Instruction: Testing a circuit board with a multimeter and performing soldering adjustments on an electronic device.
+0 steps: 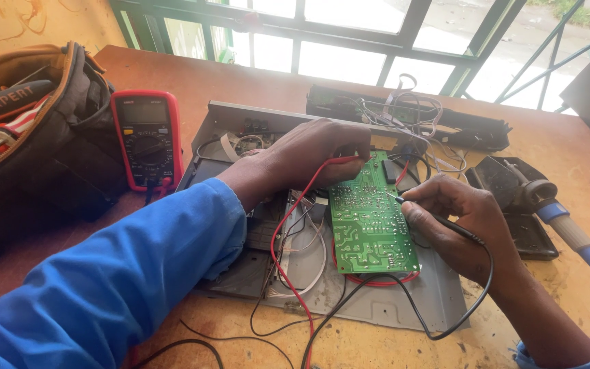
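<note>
Wooden table (568,154): one circuit board (370,219), two probes.

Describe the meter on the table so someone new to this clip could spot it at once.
Start at the dark tool bag on the table's left side. Right beside it lies the multimeter, flat and face up: a red-cased handheld unit with a grey screen and round dial.

1. My left arm, in a blue sleeve, reaches forward from the lower left, wrist bare past the cuff.
2. My left hand (312,154) lies knuckles up, fingers curled down, its grip pinched closed.
3. My right forearm comes in from the lower right.
4. My right hand (462,222) has its fingers bunched in a pen-like grip, pointing left.
</note>
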